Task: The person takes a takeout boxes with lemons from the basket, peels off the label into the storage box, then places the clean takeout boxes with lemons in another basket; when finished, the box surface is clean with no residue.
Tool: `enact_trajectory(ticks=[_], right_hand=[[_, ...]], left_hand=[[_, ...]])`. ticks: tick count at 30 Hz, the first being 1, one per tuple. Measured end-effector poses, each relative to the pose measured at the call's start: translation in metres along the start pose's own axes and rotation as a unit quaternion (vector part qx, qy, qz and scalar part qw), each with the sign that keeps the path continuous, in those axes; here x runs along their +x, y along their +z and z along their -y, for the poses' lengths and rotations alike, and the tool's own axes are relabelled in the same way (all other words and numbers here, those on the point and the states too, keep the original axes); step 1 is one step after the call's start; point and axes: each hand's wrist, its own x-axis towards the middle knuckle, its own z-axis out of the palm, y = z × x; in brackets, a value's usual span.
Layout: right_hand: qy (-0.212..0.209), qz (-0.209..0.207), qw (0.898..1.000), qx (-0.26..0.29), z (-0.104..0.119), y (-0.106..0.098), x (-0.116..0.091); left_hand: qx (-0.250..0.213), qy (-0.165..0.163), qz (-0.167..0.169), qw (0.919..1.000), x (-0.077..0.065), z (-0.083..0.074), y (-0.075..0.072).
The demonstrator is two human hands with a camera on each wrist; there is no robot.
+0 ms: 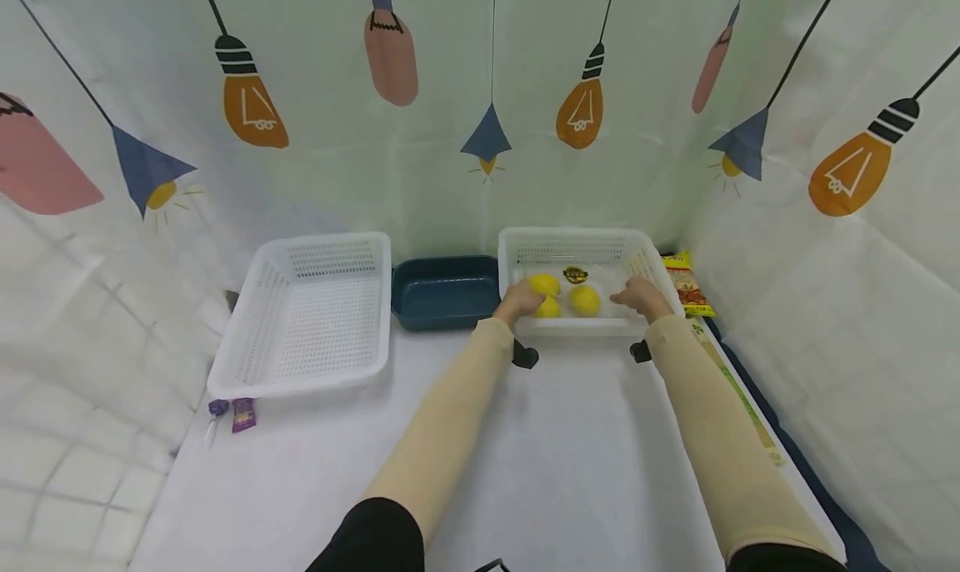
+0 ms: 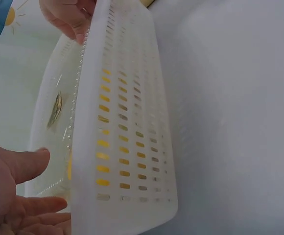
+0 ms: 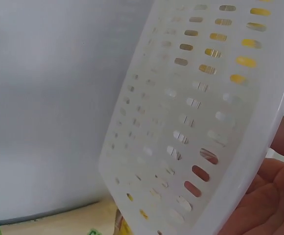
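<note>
My left hand [image 1: 522, 301] reaches over the front left of the right white basket [image 1: 573, 327], next to the yellow lemons. In the left wrist view its thumb and fingers stand apart, with nothing between them. Several lemons [image 1: 584, 301] lie in the basket's left half, and a small black-and-yellow oval item [image 1: 575, 274] sits behind them. Over the basket's right part is my right hand [image 1: 641, 297], fingers extended inward and holding nothing. The right wrist view shows the right palm [image 3: 264, 200] behind the rim; the basket's slotted wall hides part of that hand.
A dark teal tray [image 1: 446, 323] stands between the baskets. Farther left is a second white basket [image 1: 315, 330], with a purple lollipop [image 1: 218, 408] and a purple wrapped packet [image 1: 243, 414] before it. A yellow-red snack bag [image 1: 686, 284] leans beside the right basket. Printed curtains enclose the table.
</note>
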Motion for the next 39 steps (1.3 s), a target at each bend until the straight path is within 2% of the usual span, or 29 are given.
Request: enact_trajectory(ticks=[6,11,16,18,22,27,32,39], right_hand=[[-0.004,0.011,1.0,-0.002,-0.005,-0.002,0.006],[-0.009,0.016,1.0,0.012,-0.007,-0.004,0.009],[-0.022,0.006,1.0,0.021,-0.007,-0.006,0.008],[-0.024,0.005,0.999,0.022,-0.008,-0.006,0.007],[-0.025,0.007,1.0,0.013,-0.011,-0.006,0.007],[-0.028,0.004,1.0,0.011,-0.015,-0.005,0.007],[-0.036,-0.004,0.999,0.018,-0.021,-0.007,0.004],[-0.066,-0.04,0.997,0.002,-0.019,-0.018,-0.01]], left_hand=[[0.026,-0.013,-0.02,0.9994,-0.003,-0.003,0.007],[0.015,-0.02,-0.033,0.9991,-0.005,-0.006,0.008],[0.048,0.002,-0.042,0.998,-0.007,-0.006,0.008],[0.055,0.015,-0.056,0.9968,-0.008,-0.006,0.009],[0.022,0.039,-0.098,0.9942,-0.011,-0.001,0.015],[0.0,0.035,-0.137,0.99,-0.009,0.006,0.021],[0.0,0.028,-0.14,0.9898,-0.006,0.008,0.021],[-0.064,0.018,-0.147,0.9869,-0.012,0.003,0.014]])
